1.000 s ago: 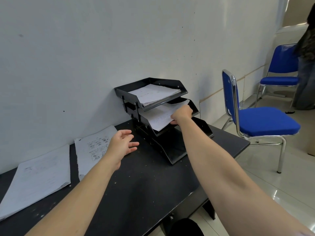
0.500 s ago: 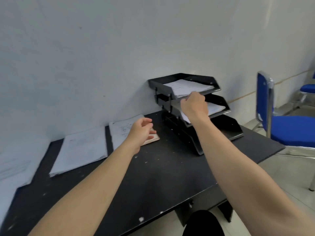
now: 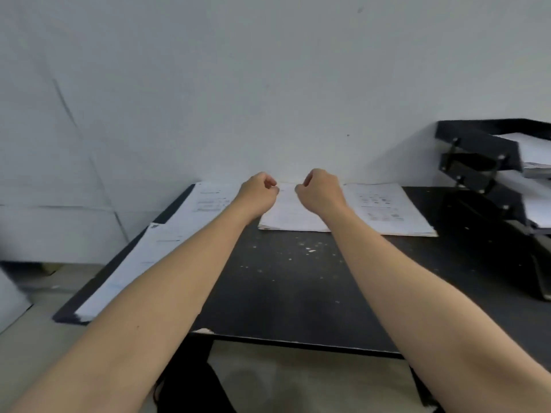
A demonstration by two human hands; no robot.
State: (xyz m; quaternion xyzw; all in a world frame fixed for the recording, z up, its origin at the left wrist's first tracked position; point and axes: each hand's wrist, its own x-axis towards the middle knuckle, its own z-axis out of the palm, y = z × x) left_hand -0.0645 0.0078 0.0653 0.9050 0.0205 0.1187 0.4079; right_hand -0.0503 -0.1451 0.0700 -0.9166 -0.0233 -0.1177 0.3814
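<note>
**Now: left hand (image 3: 258, 190) and right hand (image 3: 320, 190) curled over paper stack (image 3: 293, 217)**

Hands sit side by side, close but apart, fingers curled into loose fists with nothing visibly pinched. Paper stack lies flat under them at the far edge of the black table (image 3: 298, 293), against the wall (image 3: 268, 84). Contact with the paper: cannot tell. Printed sheets (image 3: 387, 210) lie just right of it, loose papers (image 3: 167, 242) to the left. Tray rack (image 3: 483, 171) stands at far right, paper in it.

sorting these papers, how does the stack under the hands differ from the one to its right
The middle stack sits under the left hand and right hand, its top sheet nearly blank; the right stack lies right of both hands, nearer the tray rack, with rows of small print. Both are white, flat on the black table.
</note>
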